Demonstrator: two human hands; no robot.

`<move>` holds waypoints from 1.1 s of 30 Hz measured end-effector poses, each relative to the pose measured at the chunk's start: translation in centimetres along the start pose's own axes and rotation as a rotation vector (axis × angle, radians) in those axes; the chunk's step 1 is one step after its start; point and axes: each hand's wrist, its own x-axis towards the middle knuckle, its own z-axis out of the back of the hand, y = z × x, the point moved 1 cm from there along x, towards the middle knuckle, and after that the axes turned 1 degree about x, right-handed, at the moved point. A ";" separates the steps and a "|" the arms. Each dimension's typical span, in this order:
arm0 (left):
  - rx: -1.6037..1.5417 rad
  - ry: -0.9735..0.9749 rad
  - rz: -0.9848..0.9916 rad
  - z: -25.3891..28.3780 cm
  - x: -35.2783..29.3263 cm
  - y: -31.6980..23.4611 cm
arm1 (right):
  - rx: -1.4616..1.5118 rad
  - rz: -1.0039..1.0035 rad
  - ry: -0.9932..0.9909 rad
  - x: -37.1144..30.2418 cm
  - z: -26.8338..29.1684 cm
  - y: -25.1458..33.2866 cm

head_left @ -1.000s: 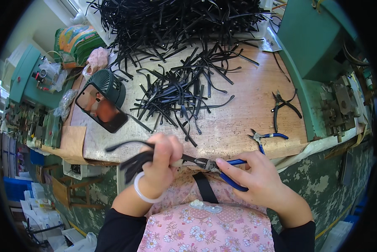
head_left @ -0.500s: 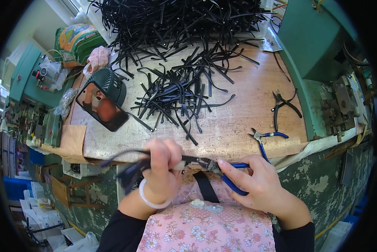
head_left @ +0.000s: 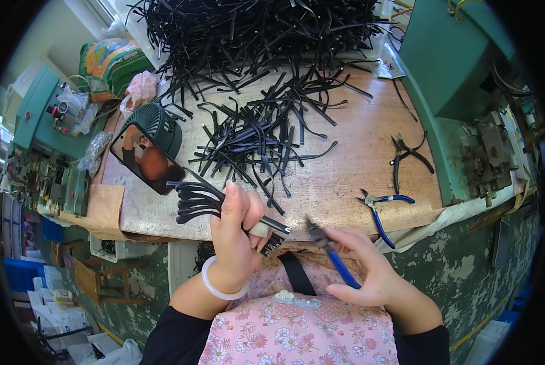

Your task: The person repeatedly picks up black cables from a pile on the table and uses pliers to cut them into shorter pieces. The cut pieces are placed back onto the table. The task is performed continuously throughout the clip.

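My left hand (head_left: pixel 231 225) is closed round a bundle of black eyeglass temples (head_left: pixel 193 202), held over the table's near edge. Their curved ends fan out to the left, and notched ends stick out on the right below the fingers. Something pale wraps a finger of this hand. In my right hand (head_left: pixel 369 267) is a pair of blue-handled pliers (head_left: pixel 340 265), jaws pointing up and left, apart from the bundle. Beyond the hands lies a loose pile of black temples (head_left: pixel 248 137) on the table (head_left: pixel 345 170).
A large heap of temples (head_left: pixel 260 36) fills the back. At left, a phone (head_left: pixel 146 159) leans on a dark green fan (head_left: pixel 174 131). Black-handled nippers (head_left: pixel 397 167) and blue-handled nippers (head_left: pixel 379 222) lie at right. Green machines (head_left: pixel 448 73) flank the table.
The pliers have come away from the temple at my left hand and now point up. My left hand has turned, with the bundle's curved ends raised above the table edge.
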 end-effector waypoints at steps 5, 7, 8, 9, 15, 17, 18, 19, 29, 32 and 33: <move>-0.027 0.089 0.069 1.1 0.0 0.4 | -0.537 0.224 -0.074 0.4 -0.5 -1.0; 0.174 0.078 -0.155 1.6 1.2 0.2 | -0.637 0.212 -0.044 0.5 -0.8 -1.5; 0.265 0.059 -0.230 2.3 2.0 0.1 | -0.602 0.195 -0.056 0.3 -0.8 -1.5; 0.355 0.032 -0.307 3.1 2.8 0.1 | -0.569 0.180 -0.066 0.1 -0.8 -1.8; 1.889 0.528 -0.711 5.2 7.4 0.6 | -0.537 0.166 -0.064 -0.1 -0.5 -1.7; 1.819 0.530 -0.801 5.1 8.4 0.9 | -0.539 0.178 -0.057 -0.2 -0.5 -1.4; 1.705 0.521 -0.852 5.0 8.8 1.0 | -0.539 0.173 -0.060 -0.3 -0.5 -1.4; 1.590 0.509 -0.899 4.9 9.1 1.2 | -0.539 0.170 -0.061 -0.4 -0.5 -1.4; 0.092 0.377 0.216 2.8 5.3 -1.0 | -0.585 0.206 -0.073 0.5 -0.4 -1.3; 0.019 0.459 0.277 2.6 4.5 -0.9 | -0.679 0.295 -0.050 1.0 -0.5 -0.5; 0.011 0.484 0.284 2.5 4.3 -0.9 | -0.719 0.307 -0.039 1.2 -0.4 0.0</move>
